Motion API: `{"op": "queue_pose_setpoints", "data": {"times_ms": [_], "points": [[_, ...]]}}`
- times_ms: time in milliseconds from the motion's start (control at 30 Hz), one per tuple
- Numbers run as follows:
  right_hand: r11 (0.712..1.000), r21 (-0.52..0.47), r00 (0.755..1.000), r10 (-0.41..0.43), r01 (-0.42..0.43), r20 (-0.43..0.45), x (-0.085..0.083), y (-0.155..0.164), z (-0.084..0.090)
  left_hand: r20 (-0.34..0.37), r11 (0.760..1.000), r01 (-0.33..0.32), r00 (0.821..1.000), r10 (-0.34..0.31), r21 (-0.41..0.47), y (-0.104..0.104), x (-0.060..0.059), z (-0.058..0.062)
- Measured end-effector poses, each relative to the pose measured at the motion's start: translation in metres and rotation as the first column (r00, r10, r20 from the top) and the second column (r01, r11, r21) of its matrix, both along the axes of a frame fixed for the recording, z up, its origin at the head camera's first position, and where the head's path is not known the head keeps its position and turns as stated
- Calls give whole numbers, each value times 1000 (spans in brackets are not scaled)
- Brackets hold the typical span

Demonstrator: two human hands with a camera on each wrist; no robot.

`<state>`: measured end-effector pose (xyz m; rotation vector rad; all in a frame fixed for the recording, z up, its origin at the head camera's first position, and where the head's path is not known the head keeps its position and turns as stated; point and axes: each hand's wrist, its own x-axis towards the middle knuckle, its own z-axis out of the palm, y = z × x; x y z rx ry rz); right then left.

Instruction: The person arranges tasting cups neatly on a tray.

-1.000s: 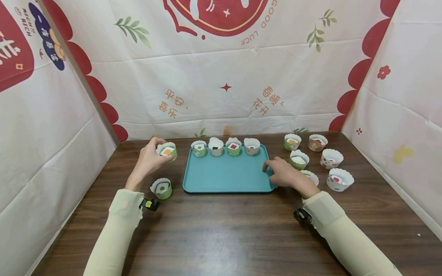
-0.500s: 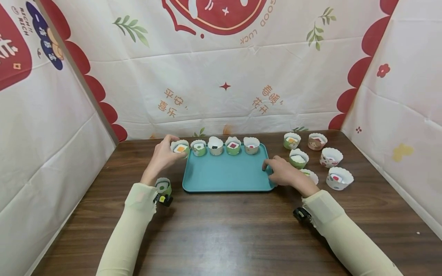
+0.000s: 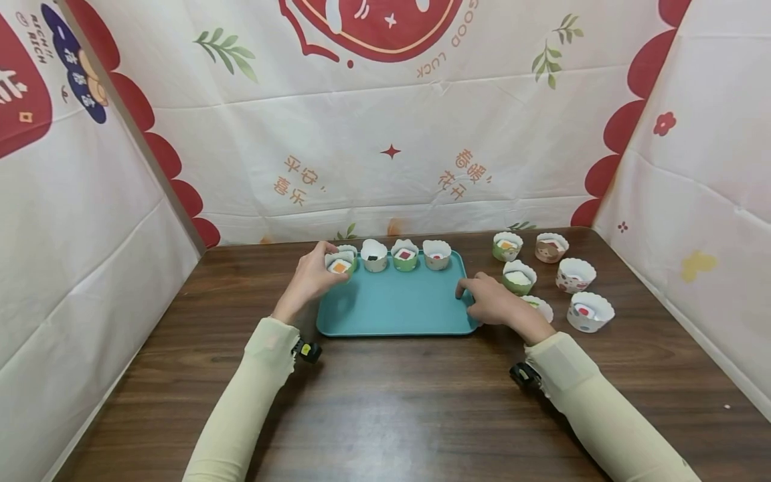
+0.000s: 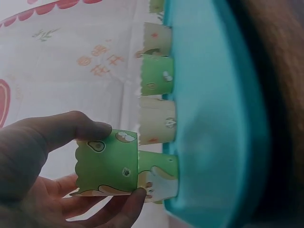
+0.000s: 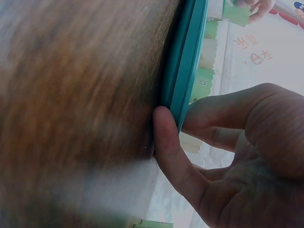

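My left hand [image 3: 321,269] grips a green paper cup [image 3: 339,265] with an orange-topped piece inside. It holds the cup just over the far-left corner of the teal tray [image 3: 394,308], close in front of the row's leftmost cup [image 3: 348,250]. In the left wrist view my thumb [image 4: 71,130] and fingers pinch the green cup [image 4: 107,164] beside the tray [image 4: 213,118]. Three more cups [image 3: 405,254] stand along the tray's far edge. My right hand [image 3: 474,301] grips the tray's right rim, thumb [image 5: 168,142] under the edge [image 5: 187,71].
Several loose paper cups stand on the brown table right of the tray: a green one [image 3: 519,276] by my right hand, a white one [image 3: 590,311] nearest the front, others [image 3: 551,247] further back. Printed cloth walls [image 3: 391,154] close in three sides.
My left hand carried the green cup rightward from the table's left onto the tray's far-left corner. My left arm now hides the cup that stood near it. The right hand stayed put.
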<state>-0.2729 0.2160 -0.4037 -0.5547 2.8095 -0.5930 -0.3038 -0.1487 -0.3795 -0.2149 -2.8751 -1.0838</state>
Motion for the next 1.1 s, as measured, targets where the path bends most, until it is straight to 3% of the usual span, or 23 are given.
{"op": "queue_pose_setpoints", "data": {"times_ms": [533, 1100], "points": [[1000, -4, 1000, -14, 14, 12, 2, -2, 0, 67, 995, 53, 997, -48, -83, 3, -6, -19], [1000, 6, 1000, 6, -6, -6, 3, -3, 3, 87, 995, 53, 995, -46, -85, 4, -7, -23]]}}
